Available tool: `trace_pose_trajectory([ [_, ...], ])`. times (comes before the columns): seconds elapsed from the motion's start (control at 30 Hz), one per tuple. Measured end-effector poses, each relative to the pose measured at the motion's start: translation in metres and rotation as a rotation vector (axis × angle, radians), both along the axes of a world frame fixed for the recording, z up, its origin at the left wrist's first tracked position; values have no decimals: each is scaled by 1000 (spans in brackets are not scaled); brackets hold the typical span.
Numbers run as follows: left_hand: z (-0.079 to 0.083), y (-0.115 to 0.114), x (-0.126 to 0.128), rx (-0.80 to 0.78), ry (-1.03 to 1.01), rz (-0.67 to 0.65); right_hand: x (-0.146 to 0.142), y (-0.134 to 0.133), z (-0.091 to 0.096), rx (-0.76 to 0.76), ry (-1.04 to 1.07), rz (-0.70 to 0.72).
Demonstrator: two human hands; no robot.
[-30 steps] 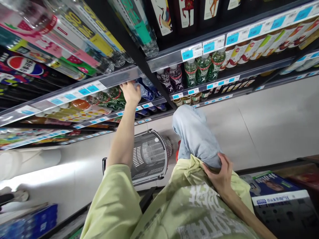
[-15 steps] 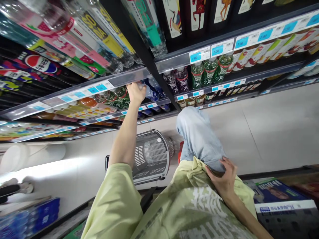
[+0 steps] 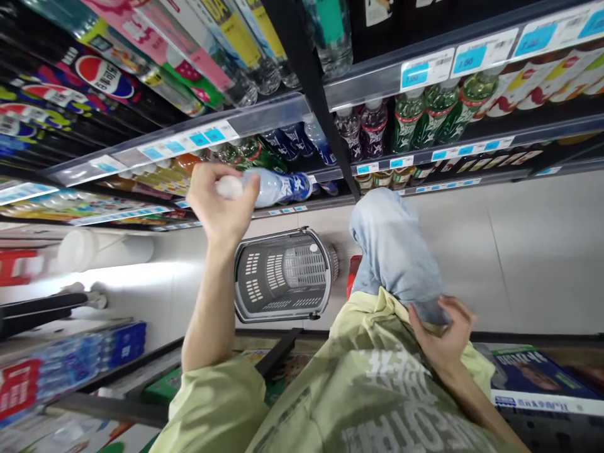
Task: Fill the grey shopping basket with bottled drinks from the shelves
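Observation:
My left hand (image 3: 219,204) is closed around the capped neck of a drink bottle (image 3: 271,187) with a blue and white label. The bottle lies tilted almost level in front of the shelf, its base pointing right. Below it on the floor stands a grey shopping basket (image 3: 245,296), its slotted inside facing up. My right hand (image 3: 446,333) rests on my jeans (image 3: 396,251) at the thigh, thumb and fingers apart, holding nothing. Similar blue-labelled bottles (image 3: 295,138) stand on the shelf behind.
Shelf edges with price tags (image 3: 189,143) run across the top. Green-labelled bottles (image 3: 408,123) stand to the right of a dark upright post (image 3: 316,82). A white bucket (image 3: 104,250) is on the floor at left. Packed water bottles (image 3: 89,352) sit at lower left.
My left hand has drawn the bottle out of the shelf and moved left and toward me with it. My right hand stays on the thigh. The view has shifted slightly.

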State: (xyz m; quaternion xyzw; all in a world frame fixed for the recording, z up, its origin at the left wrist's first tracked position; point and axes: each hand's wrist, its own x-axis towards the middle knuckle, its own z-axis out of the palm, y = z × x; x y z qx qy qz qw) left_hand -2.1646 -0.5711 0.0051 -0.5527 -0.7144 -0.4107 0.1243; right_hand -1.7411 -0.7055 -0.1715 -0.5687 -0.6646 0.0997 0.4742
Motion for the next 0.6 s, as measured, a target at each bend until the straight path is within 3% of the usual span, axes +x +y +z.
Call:
trace_pose_trajectory([
  [0.07, 4, -34, 12, -13, -30, -17, -19, 14, 13, -47, 80, 111],
  [0.13, 4, -63, 25, -38, -84, -31, -50, 33, 22, -225, 177, 291],
  [0.23, 2, -94, 42, -119, -234, -77, -101, 62, 21, -516, 391, 755],
  [0.33, 0, -104, 55, -192, -366, -165, -129, 76, 10, -828, 581, 1156],
  [0.4, -2, -98, 62, -192, -387, -195, -131, 76, 1, -973, 698, 1241],
  [0.6, -18, -48, 76, -230, -308, -248, -116, 65, -11, -1233, 1007, 1145],
])
